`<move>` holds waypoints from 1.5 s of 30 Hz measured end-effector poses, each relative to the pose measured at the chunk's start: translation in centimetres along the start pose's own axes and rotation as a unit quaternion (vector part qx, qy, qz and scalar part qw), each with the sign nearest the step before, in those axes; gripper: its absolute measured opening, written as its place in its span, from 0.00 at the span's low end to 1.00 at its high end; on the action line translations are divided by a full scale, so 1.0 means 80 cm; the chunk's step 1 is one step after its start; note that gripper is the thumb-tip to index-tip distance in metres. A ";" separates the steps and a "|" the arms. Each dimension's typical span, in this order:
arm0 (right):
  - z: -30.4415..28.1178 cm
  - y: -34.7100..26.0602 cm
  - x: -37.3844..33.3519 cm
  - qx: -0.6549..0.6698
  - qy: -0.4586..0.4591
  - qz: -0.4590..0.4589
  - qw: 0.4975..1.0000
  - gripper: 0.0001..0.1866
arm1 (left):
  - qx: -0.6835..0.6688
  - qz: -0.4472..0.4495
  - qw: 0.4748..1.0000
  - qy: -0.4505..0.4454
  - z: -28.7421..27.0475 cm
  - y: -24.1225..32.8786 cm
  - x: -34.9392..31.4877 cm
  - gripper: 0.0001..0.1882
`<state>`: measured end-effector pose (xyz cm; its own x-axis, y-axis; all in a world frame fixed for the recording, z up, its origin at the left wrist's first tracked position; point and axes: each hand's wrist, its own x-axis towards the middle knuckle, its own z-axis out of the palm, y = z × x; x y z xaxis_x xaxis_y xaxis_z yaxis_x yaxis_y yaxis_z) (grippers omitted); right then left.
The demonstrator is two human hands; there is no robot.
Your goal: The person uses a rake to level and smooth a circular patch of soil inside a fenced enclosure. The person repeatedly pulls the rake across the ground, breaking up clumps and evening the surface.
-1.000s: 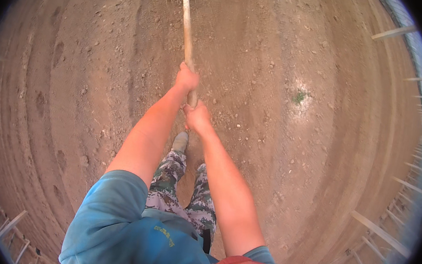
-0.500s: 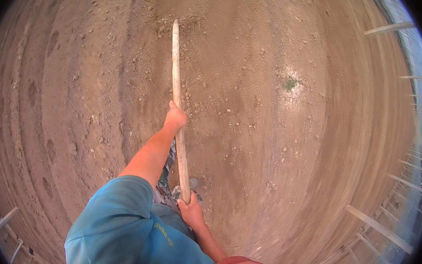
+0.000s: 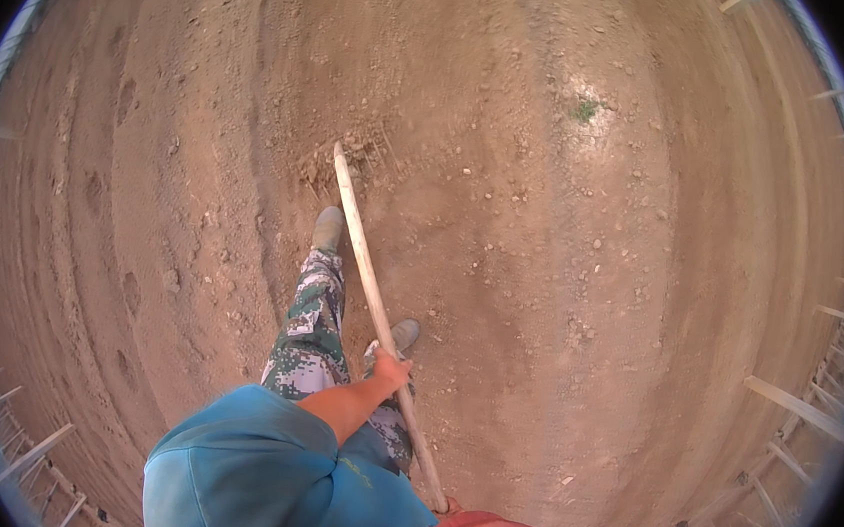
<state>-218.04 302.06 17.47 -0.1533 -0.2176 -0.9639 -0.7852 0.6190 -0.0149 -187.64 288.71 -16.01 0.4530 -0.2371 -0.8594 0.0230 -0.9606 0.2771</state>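
My left hand (image 3: 390,371) is closed round the middle of a long, pale wooden rake handle (image 3: 366,269). At the rear end of the handle, my right hand (image 3: 449,508) shows only in part and appears closed on it. The far end slopes forward and left to the ground. There the rake head (image 3: 377,149) blends into loose, crumbly soil, and its tines are hard to make out.
My shoes (image 3: 327,228) stand one ahead of the other beside the handle. Brown dirt ground (image 3: 493,370) with clods surrounds me. A green plant tuft (image 3: 584,108) grows ahead to the right. Pale posts (image 3: 796,409) line both sides.
The rake has been drawn back toward me, its handle end now close to my body. Both hands have come nearer, and my left foot has appeared ahead.
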 end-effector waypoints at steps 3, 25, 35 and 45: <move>0.008 0.027 -0.030 -0.042 0.005 0.032 0.999 0.24 | 0.007 -0.026 1.000 -0.001 0.005 -0.043 -0.018 0.39; 0.051 -1.371 0.168 0.218 -0.131 -0.368 0.894 0.16 | -0.039 0.210 0.972 0.101 -0.771 0.816 0.498 0.40; 0.147 -1.384 0.168 0.111 -0.085 -0.301 0.943 0.35 | 0.108 0.140 0.978 0.112 -0.813 0.763 0.536 0.47; 0.146 -0.910 0.097 0.049 -0.092 -0.210 0.972 0.49 | 0.120 0.050 0.989 0.063 -0.625 0.597 0.430 0.53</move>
<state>-155.04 264.16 7.99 0.2851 -0.3336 -0.8986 -0.6936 0.5753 -0.4336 -126.39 241.95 -10.88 0.5507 -0.3274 -0.7678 -0.2336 -0.9435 0.2348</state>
